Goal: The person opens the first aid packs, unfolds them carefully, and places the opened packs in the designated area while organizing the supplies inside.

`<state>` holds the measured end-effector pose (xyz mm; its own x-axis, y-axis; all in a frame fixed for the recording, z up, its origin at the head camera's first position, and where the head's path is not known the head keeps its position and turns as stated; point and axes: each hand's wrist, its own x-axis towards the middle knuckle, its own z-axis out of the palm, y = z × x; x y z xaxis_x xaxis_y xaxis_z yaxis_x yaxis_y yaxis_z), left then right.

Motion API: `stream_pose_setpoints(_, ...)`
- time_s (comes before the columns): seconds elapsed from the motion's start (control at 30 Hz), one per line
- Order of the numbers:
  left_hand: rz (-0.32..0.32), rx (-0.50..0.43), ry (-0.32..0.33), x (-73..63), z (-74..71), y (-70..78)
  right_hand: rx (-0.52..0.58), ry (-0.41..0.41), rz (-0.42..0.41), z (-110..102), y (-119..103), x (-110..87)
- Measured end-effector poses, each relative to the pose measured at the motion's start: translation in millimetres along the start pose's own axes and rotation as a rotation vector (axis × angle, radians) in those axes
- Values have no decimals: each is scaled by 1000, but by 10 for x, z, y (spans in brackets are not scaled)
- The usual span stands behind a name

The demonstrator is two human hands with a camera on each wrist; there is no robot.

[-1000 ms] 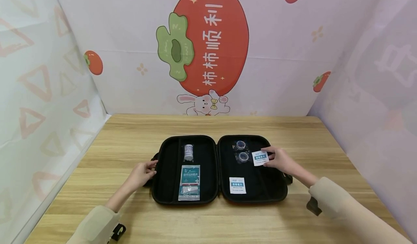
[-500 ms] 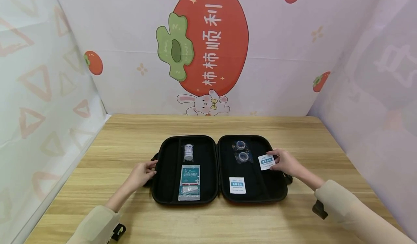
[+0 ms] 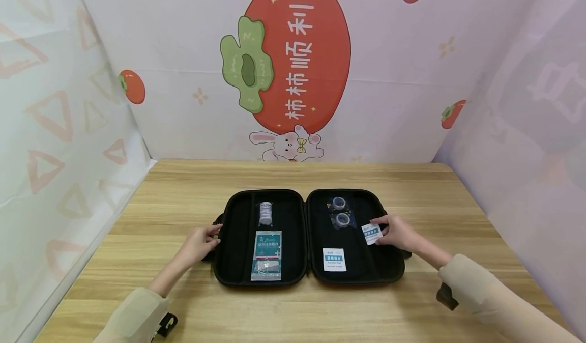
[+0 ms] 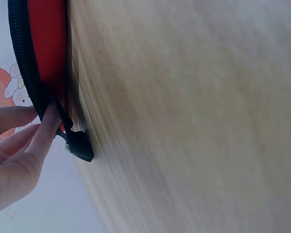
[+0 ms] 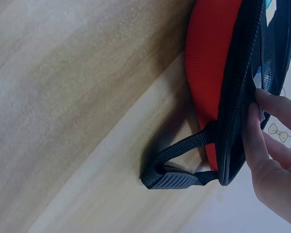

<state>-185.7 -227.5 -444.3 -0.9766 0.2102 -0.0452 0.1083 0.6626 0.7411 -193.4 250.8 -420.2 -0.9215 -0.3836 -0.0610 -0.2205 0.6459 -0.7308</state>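
A black-lined zip case (image 3: 238, 241) with a red outside lies unfolded flat on the table. My left hand (image 3: 200, 244) holds its left rim, the thumb at the zip edge and a finger by the strap in the left wrist view. Over the right half, my right hand (image 3: 397, 232) pinches a small white-and-blue alcohol pad packet (image 3: 371, 234), tilted. A second alcohol pad packet (image 3: 334, 260) lies at the lower left of that half. Above it sit two wrapped tape rolls (image 3: 339, 209). The left half carries a small white bottle (image 3: 266, 213) and a green-and-white packet (image 3: 267, 246).
The wooden table (image 3: 293, 312) surrounds the case. A black carry handle (image 5: 177, 181) sticks out from the case's right side, and a black strap end (image 4: 80, 145) from its left. Printed cloth walls (image 3: 393, 119) stand behind and at both sides.
My right hand has carried the alcohol pad packet rightward from beside the tape rolls, then slightly down towards the case's right section. My left hand has stayed at the rim.
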Motion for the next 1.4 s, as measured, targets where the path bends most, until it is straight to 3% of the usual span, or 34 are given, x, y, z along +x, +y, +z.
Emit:
stream_pose_setpoints(0.23, 3, -17, -7, -28, -19, 33, 50, -30, 16, 37, 9, -7)
stream_pose_setpoints(0.47, 103, -47, 2, -30, -26, -30, 54, -40, 42, 111, 2, 9)
stream_pose_setpoints(0.73, -2, -17, -8, -30, -10, 50, 110, -86, 56, 138, 71, 28)
stream_pose_setpoints(0.9, -3, -12, -9, -25, -4, 36, 155, -59, 77, 130, 98, 28)
stream_pose_setpoints(1.07, 0, -10, -6, -20, -5, 26, 280, -39, 91, 156, 109, 48)
stream_pose_setpoints(1.2, 0, -13, -4, -21, -3, 27, 361, -37, 146, 182, 99, 73)
stream_pose_setpoints(1.4, 2, -12, -2, -25, -4, 31, 387, -17, 224, 213, 47, 115)
